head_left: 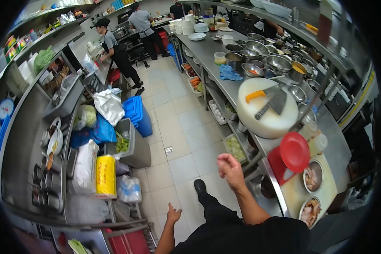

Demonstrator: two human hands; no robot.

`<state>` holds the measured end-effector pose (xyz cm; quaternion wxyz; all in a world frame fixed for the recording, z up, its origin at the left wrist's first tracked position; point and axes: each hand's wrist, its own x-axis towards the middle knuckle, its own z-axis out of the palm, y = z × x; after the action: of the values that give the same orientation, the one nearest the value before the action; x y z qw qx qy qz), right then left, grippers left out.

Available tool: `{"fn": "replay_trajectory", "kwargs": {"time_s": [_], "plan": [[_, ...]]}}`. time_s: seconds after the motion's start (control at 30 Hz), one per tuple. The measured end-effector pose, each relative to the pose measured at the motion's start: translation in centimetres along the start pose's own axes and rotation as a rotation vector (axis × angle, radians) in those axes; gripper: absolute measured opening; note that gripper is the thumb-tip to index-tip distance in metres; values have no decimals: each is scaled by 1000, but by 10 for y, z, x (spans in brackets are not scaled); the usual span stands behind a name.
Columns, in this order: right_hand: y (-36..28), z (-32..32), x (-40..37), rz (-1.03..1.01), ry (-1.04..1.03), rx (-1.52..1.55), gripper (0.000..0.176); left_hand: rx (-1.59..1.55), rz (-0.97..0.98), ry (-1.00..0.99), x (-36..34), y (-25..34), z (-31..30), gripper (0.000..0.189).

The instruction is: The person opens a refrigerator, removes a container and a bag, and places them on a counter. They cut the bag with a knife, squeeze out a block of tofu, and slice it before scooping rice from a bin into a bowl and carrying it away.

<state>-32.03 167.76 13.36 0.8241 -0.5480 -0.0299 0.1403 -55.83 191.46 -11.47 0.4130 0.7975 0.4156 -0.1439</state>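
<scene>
Black sleeve [281, 230]; right hand [230, 169]; blurred lettering [110, 171]

Packed steel counter [208, 50] on the right!
White bowls and plates [201, 28] are up at the far end, then it's metal bowls [279, 63] crowding the middle, with a crumpled blue cloth [230, 73] near the aisle edge. Closer in sits the thick, round white chopping block [258, 123], an orange-handled knife [255, 96] and a broad cleaver [278, 101] lying on top. Next, the red container [278, 163] under its round red lid [295, 151], and at the near end a cutting board [290, 199] carrying two bowls [321, 171] of meat [310, 179].
</scene>
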Motion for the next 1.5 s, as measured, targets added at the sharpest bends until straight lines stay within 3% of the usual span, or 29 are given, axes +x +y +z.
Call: {"fn": "replay_trajectory", "kwargs": {"time_s": [0.03,0.1,0.13,0.17,0.23,0.3,0.33,0.4,0.43,0.47,0.5,0.6,0.67,0.77,0.8,0.83,0.93,1.0,1.07,1.1,1.13,1.2,1.27,1.33,1.4,1.5], "plan": [[13,9,31,4,-2,17,15,-1,-51,-32,18,-10,-11,93],[42,29,103,-253,-115,-159,15,-4,-170,-67,53,-29,-37,92],[56,41,140,-155,-155,-28,15,52,-219,-21,53,-16,-55,90],[51,63,168,-145,-173,-10,15,-98,-347,10,45,12,-76,75],[31,97,221,82,-159,24,16,280,-285,-270,115,-49,-102,50],[32,121,272,118,-192,-15,21,148,-62,-154,140,-69,-121,59],[42,131,301,111,-195,-116,22,114,-61,-154,153,-49,-121,59],[59,150,358,103,-240,-236,23,-131,-458,23,156,22,-144,57],[65,153,387,157,-256,-263,22,-246,-651,104,167,50,-156,66],[72,155,416,209,-258,-288,21,-362,-705,33,196,42,-157,81],[80,156,445,201,-251,-298,21,-365,-694,22,220,48,-153,81],[111,143,538,132,-181,-368,19,-365,-569,74,307,56,-153,48],[128,137,604,119,-142,-392,13,-307,-505,64,378,48,-177,40],[100,154,669,76,37,-418,16,-365,-631,-30,488,58,-187,32],[92,156,696,75,66,-417,16,95,-113,-127,504,81,-216,31],[86,156,722,85,81,-413,19,605,383,39,522,102,-246,30],[70,151,809,53,118,-340,30,950,315,-338,618,173,-308,25],[62,141,880,73,143,-358,37,1101,264,-485,673,216,-337,20],[54,129,964,81,218,-397,40,330,80,-174,647,314,-355,23],[52,119,1009,97,217,-401,44,-446,-114,156,640,345,-359,27],[46,109,1054,110,214,-410,48,-443,-128,148,644,357,-359,27],[41,108,1132,65,427,-236,54,-428,-28,227,647,355,-358,25],[31,95,1195,129,484,-324,58,-264,-81,203,636,336,-348,25],[30,83,1248,193,517,-227,60,-191,-244,75,621,287,-328,26],[22,75,1281,267,552,-115,64,14,-318,-90,599,296,-308,26],[23,68,1313,249,661,-34,64,307,-274,-266,581,319,-292,25]]}}
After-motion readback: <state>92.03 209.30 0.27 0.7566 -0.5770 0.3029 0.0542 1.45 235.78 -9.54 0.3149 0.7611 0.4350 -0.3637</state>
